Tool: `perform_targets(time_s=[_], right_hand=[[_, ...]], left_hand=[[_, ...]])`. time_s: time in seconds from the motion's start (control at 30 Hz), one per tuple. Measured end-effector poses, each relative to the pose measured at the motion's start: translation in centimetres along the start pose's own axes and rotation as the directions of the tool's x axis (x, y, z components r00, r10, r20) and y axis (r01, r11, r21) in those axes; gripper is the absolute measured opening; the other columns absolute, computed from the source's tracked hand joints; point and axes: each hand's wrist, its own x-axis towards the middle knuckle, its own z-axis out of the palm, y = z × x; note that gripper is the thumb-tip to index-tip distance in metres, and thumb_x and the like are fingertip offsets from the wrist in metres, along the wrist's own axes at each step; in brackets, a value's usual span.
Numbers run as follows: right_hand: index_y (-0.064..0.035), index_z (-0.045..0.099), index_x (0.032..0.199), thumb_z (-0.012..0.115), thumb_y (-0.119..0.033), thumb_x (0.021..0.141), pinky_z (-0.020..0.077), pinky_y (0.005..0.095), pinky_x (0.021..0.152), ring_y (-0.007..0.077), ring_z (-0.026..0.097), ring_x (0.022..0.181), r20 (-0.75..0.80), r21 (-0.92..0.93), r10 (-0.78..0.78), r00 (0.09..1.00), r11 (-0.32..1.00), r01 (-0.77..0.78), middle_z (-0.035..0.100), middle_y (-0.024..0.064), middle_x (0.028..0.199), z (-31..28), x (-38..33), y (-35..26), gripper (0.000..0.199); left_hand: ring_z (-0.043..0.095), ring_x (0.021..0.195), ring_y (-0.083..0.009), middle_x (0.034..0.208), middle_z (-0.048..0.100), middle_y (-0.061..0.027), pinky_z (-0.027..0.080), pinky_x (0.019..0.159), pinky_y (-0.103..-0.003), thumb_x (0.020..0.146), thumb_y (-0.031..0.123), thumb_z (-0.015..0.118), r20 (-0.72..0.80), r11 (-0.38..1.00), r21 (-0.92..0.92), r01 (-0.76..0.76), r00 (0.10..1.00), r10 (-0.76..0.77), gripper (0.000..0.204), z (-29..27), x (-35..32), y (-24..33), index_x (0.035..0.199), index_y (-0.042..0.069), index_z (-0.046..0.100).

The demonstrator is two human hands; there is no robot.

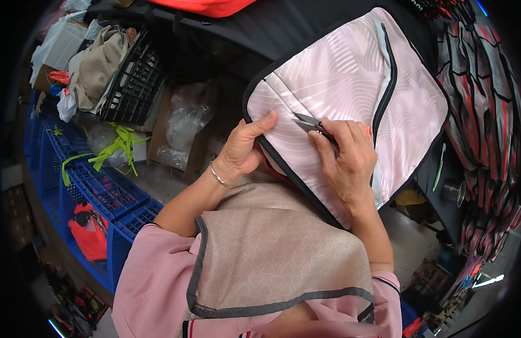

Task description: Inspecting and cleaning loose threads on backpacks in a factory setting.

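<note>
A pale pink patterned fabric panel (328, 73), edged in black binding, lies in front of me, tilted, partly over the dark table. A dark zipper (389, 73) with a light strip runs along its right part. My left hand (245, 147) grips the panel's left edge, thumb on top and the other fingers mostly hidden. Thread snips (306, 120) with dark blades are in my right hand (349, 155), fingers wrapped round them. Their tips point left, at a short seam across the panel's left corner.
Blue plastic crates (97, 186) stand at left, one holding red pieces. Behind them are a black crate (134, 79) and a cardboard box (179, 129) with clear plastic bags. Striped grey and red pieces (480, 112) hang at right, near a metal cup (453, 192) on the dark table (243, 28).
</note>
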Motion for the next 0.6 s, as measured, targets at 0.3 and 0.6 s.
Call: perform_targets(time_s=[0.3,0.6], right_hand=[[-0.0075,0.066,0.095,0.078,-0.016,0.077,0.0462,0.0326,0.061,0.0212,0.059,0.071,0.008,-0.081,-0.026,1.000,0.996,0.027,0.060,0.0036,0.077,0.29,0.53,-0.20,0.023],[-0.0025,0.067,0.091,0.080,-0.010,0.076,0.0464,0.0329,0.060,0.0240,0.059,0.069,0.051,0.054,0.101,0.994,0.993,-0.104,0.062,0.0074,0.076,-0.49,0.82,-0.13,0.021]], left_hand=[[0.062,0.111,-0.0200,0.117,0.066,-0.0081,0.048,0.100,-0.039,0.088,0.019,0.074,0.016,1.000,-0.005,-0.005,1.000,0.005,0.041,-0.06,0.04,-0.35,0.124,0.004,0.060],[0.061,0.111,-0.0205,0.118,0.066,-0.0086,0.049,0.099,-0.038,0.089,0.019,0.074,0.024,1.000,0.002,-0.010,1.000,0.010,0.042,-0.12,0.03,-0.44,0.124,0.003,0.059]])
